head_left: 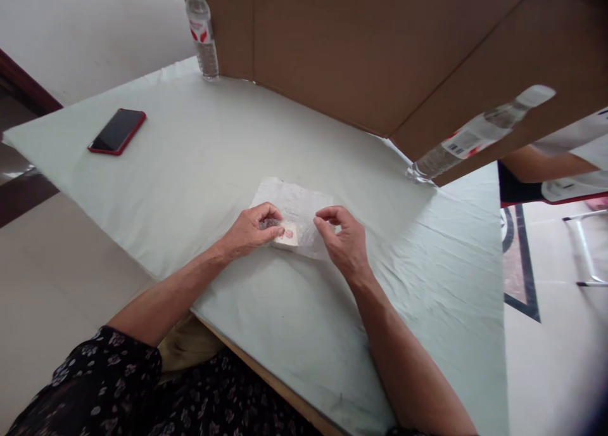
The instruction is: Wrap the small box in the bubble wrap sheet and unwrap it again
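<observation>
A small white block-like box [287, 234] with pinkish marks on top lies on a sheet of clear bubble wrap [304, 205] near the table's front edge. My left hand [254, 228] is at the box's left side, its thumb and fingers curled round a bunched bit of the wrap, the thumb tip over the box. On the right, my right hand [344, 236] pinches the wrap's right edge between thumb and forefinger. The wrap spreads flat behind the box, and part of it is hidden under the hands.
A pale green cloth [190, 170] covers the table. A phone in a red case [118, 132] lies at the left. Behind stands a brown cardboard panel [323, 49], with water bottles at its left [202, 33] and right [475, 138]. Another person's arm [546, 165] shows beyond.
</observation>
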A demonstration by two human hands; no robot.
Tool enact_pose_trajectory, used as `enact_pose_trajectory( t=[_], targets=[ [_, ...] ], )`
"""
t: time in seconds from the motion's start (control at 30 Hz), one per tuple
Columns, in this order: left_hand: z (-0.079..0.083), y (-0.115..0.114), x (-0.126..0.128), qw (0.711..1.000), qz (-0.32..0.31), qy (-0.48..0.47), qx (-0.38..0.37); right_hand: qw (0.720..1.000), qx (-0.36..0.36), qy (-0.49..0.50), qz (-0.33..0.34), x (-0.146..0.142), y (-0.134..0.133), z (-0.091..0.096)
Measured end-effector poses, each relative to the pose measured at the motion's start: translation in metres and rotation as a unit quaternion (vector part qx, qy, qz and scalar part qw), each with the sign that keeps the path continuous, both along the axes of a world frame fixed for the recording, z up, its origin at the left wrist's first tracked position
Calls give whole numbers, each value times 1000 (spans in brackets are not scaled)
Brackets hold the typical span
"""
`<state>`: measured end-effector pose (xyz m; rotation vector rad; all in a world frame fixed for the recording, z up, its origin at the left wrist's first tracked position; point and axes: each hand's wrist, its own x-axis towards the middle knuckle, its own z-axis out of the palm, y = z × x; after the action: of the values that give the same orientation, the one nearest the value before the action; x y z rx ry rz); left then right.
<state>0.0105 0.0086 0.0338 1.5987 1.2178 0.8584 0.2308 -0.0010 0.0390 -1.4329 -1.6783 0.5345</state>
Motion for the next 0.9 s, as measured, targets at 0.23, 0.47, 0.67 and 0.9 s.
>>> enact_pose_trajectory(
  t=[0.23,0.47,0.67,0.9],
  targets=[
    [-6,2,0,1000,-6,12,24,957,154,-205,135,-21,-31,30],
    [1,5,-10,999,-32,9,13,911,116,-360,165,-34,-29,6],
    [11,6,-30,999,-16,45,-2,895,119,-396,167,-35,-31,11],
    [8,6,-33,988,0,153,15,879,144,-430,148,-39,-29,2]
  ],
)
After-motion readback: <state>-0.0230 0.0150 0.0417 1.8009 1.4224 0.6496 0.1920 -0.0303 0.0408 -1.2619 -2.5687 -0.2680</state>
